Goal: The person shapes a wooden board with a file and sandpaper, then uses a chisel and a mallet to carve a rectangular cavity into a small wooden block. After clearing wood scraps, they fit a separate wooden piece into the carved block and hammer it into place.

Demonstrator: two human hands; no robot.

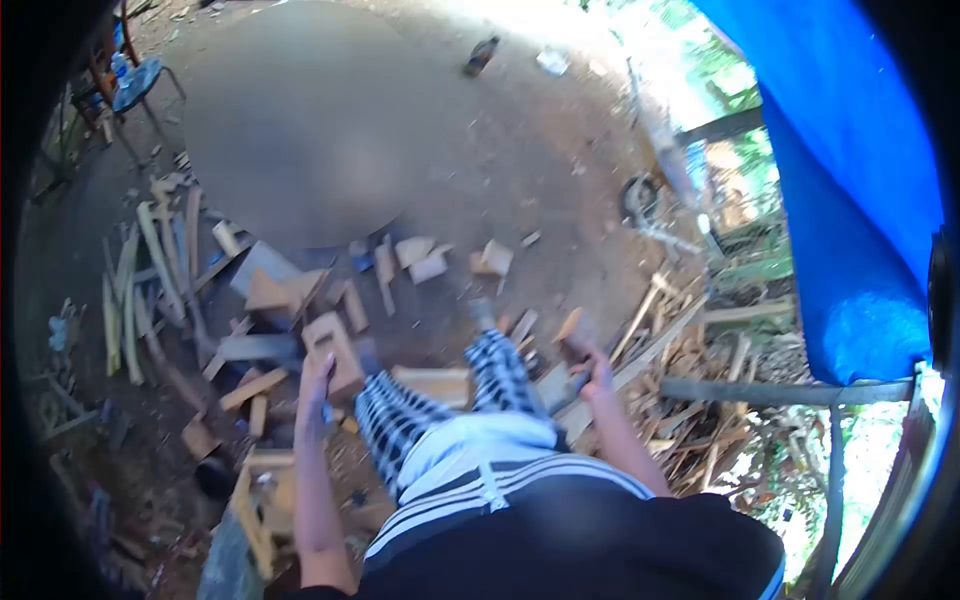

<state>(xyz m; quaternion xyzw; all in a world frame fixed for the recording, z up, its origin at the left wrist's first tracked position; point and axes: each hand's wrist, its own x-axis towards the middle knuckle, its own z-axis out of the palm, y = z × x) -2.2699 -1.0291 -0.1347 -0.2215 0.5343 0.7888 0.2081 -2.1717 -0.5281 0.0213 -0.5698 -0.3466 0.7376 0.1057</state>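
On the left of the head view, my left hand (319, 368) is closed on a wooden block (336, 350) with an opening in its face. My right hand (594, 372), on the other side of my legs, is closed round a tool (574, 335) with a brownish, broad upper end; its exact kind is too blurred to tell. The two hands are well apart. Around my feet lie loose wood offcuts (428, 262), some near the block.
Long wood strips (165, 265) lie at the left, near a chair (138, 84). A bottle (482, 56) lies on the dirt ground (520, 140). At the right are a blue tarp (850, 200), a wooden rail (780, 392) and scrap wood. A wooden frame (250, 510) stands at lower left.
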